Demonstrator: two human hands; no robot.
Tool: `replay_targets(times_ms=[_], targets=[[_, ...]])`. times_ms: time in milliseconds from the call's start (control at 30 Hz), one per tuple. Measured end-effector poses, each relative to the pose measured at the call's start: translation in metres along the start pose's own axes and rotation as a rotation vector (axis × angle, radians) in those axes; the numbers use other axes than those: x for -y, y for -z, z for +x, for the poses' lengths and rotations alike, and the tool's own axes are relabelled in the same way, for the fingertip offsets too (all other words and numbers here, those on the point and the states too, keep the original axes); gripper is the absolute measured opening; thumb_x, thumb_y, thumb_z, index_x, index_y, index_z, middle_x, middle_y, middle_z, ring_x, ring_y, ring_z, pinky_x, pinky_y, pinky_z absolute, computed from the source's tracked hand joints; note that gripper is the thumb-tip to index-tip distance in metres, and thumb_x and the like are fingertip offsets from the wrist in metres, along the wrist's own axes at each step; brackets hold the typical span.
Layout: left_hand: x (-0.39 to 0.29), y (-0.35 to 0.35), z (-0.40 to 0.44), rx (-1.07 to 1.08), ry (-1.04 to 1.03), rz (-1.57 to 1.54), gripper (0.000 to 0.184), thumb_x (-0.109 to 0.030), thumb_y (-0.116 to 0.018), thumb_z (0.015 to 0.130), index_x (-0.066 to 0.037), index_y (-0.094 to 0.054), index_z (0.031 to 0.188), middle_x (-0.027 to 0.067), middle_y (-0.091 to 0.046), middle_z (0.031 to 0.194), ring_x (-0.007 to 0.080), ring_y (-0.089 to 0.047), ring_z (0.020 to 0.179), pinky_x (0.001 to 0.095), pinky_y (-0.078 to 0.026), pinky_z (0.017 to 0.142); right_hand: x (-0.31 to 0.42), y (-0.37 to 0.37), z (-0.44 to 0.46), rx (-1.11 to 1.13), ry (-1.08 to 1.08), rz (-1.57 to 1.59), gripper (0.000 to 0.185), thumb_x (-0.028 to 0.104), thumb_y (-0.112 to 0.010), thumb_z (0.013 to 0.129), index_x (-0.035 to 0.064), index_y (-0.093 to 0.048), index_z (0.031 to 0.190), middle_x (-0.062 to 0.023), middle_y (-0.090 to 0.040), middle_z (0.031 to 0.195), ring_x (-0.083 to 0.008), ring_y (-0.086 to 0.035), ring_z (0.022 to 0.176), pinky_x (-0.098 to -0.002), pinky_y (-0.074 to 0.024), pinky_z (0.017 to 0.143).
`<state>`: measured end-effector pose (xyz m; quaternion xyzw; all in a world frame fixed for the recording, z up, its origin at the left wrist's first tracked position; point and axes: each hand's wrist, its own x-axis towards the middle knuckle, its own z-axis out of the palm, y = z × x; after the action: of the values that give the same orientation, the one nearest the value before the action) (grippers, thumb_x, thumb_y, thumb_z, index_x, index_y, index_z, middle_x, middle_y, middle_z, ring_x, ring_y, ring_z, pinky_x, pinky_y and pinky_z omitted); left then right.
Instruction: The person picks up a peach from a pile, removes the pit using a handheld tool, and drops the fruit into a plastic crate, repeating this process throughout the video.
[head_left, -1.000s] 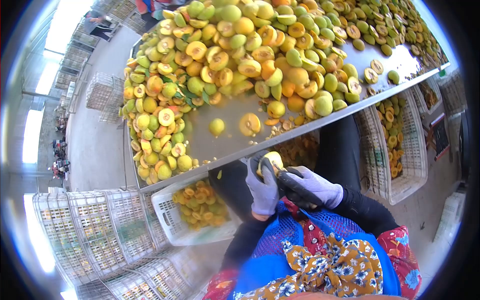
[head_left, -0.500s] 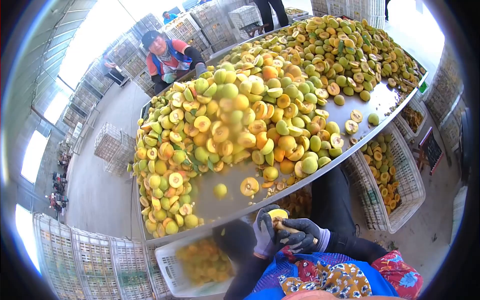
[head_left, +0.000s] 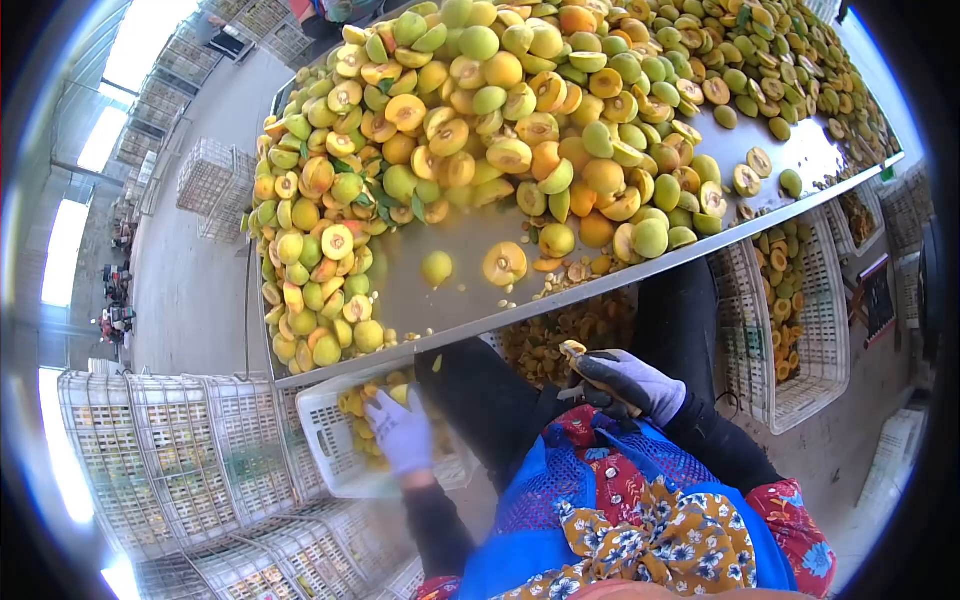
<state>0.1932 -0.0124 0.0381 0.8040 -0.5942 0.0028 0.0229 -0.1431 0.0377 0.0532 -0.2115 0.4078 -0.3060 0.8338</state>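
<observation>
My left hand (head_left: 402, 432), in a pale purple glove, is over the white crate (head_left: 322, 440) of cut fruit at the lower left; its fingers are blurred, and a yellow fruit piece shows beside the fingertips. My right hand (head_left: 628, 384), gloved in purple and dark grey, is closed in front of my lap around a small tool whose tip (head_left: 573, 348) sticks out. Above both hands, the metal table (head_left: 455, 240) bears a large heap of whole and halved green-yellow fruit (head_left: 510, 155). A halved fruit (head_left: 505, 263) and a whole one (head_left: 436, 268) lie near its front edge.
Below the table edge, between my legs, are many cut pieces (head_left: 560, 340). A tall crate (head_left: 820, 350) with halved fruit stands at the right. Stacked crates (head_left: 180, 460) fill the lower left, and others (head_left: 212, 185) stand farther back. Part of a person (head_left: 345, 8) shows at the top.
My left hand has moved from beside my right hand, where a fruit was held, left to the white crate. The right hand remains before my lap. The view has tilted downward.
</observation>
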Motion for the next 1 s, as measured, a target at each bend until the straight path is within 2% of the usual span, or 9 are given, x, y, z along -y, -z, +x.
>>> replay_targets(times_ms=[33,200,400,533,600,667,833,867,1000], targets=[[0.007,-0.005,0.003,-0.138,-0.027,0.265,0.059,-0.043,-0.055,0.094,0.004,-0.051,0.131,0.0305,-0.057,0.123,0.0424,-0.054,0.116,0.0454,-0.043,0.100,-0.006,0.000,0.006,-0.066,-0.028,-0.148,0.043,0.044,-0.050,0.100,0.0040,-0.055,0.117,-0.0036,-0.056,0.068,-0.0099,-0.053,0.059,-0.0239,-0.0414,0.052],[-0.106,0.016,0.066,0.051,-0.288,-0.288,0.055,-0.038,-0.058,0.092,0.003,-0.052,0.128,0.0328,-0.050,0.130,0.0461,-0.053,0.116,0.0472,-0.042,0.100,-0.052,0.017,0.037,-0.198,0.196,-0.654,0.061,0.035,-0.054,0.098,0.0042,-0.032,0.146,-0.0214,-0.068,0.092,-0.0328,-0.069,0.086,-0.0407,-0.0519,0.074],[-0.190,-0.075,0.124,0.459,-0.700,-0.544,0.059,-0.040,-0.074,0.081,0.003,-0.056,0.117,0.0250,-0.063,0.109,0.0363,-0.062,0.102,0.0434,-0.049,0.089,-0.038,0.021,0.012,-0.290,0.445,-0.967,0.061,0.028,-0.056,0.096,0.0044,-0.033,0.146,-0.0278,-0.067,0.098,-0.0364,-0.068,0.095,-0.0412,-0.0522,0.080],[-0.189,-0.039,0.091,0.591,-0.484,-1.092,0.048,-0.031,-0.076,0.084,0.001,-0.057,0.114,0.0114,-0.064,0.100,0.0191,-0.064,0.088,0.0309,-0.054,0.069,-0.014,0.016,-0.002,-0.323,0.145,-0.547,0.051,0.029,-0.056,0.098,0.0053,-0.043,0.142,-0.0225,-0.067,0.105,-0.0319,-0.068,0.092,-0.0377,-0.0518,0.081],[-0.181,-0.017,0.072,0.684,-0.350,-1.277,0.045,-0.031,-0.073,0.087,0.000,-0.057,0.114,0.0085,-0.063,0.098,0.0155,-0.064,0.085,0.0264,-0.052,0.062,-0.044,0.036,0.017,-0.458,0.317,-0.865,0.052,0.030,-0.056,0.098,0.0065,-0.043,0.142,-0.0189,-0.067,0.107,-0.0264,-0.068,0.087,-0.0349,-0.0515,0.080],[-0.169,-0.007,0.060,0.774,-0.259,-1.372,0.043,-0.034,-0.069,0.090,-0.002,-0.057,0.117,0.0064,-0.064,0.096,0.0128,-0.064,0.081,0.0228,-0.050,0.056,-0.011,0.024,0.007,-0.258,0.151,-0.594,0.055,0.031,-0.056,0.098,0.0058,-0.039,0.144,-0.0203,-0.067,0.106,-0.0278,-0.068,0.088,-0.0367,-0.0515,0.079],[-0.145,-0.017,0.034,0.970,0.126,-1.645,0.044,-0.037,-0.066,0.093,-0.006,-0.056,0.123,0.0066,-0.063,0.101,0.0094,-0.060,0.072,0.0194,-0.041,0.050,-0.007,0.006,-0.002,-0.463,0.267,-1.031,0.055,0.036,-0.056,0.098,-0.0013,-0.042,0.135,-0.0317,-0.064,0.089,-0.0462,-0.064,0.084,-0.0490,-0.0509,0.070],[-0.139,-0.018,0.030,1.047,0.134,-1.699,0.052,-0.040,-0.062,0.095,-0.002,-0.051,0.129,0.0083,-0.061,0.104,0.0145,-0.063,0.081,0.0223,-0.048,0.058,-0.024,0.014,0.007,-0.508,0.437,-1.048,0.047,0.036,-0.057,0.097,-0.0043,-0.049,0.121,-0.0297,-0.063,0.077,-0.0454,-0.064,0.073,-0.0507,-0.0496,0.063],[-0.131,-0.053,0.001,0.479,-0.492,-1.270,0.051,-0.044,-0.038,0.105,-0.002,-0.050,0.131,0.0114,-0.064,0.113,0.0183,-0.065,0.098,0.0288,-0.053,0.080,-0.006,-0.007,0.000,-0.466,0.595,-1.087,0.034,0.031,-0.056,0.097,-0.0020,-0.049,0.097,-0.0230,-0.058,0.061,-0.0416,-0.062,0.061,-0.0508,-0.0463,0.055]])
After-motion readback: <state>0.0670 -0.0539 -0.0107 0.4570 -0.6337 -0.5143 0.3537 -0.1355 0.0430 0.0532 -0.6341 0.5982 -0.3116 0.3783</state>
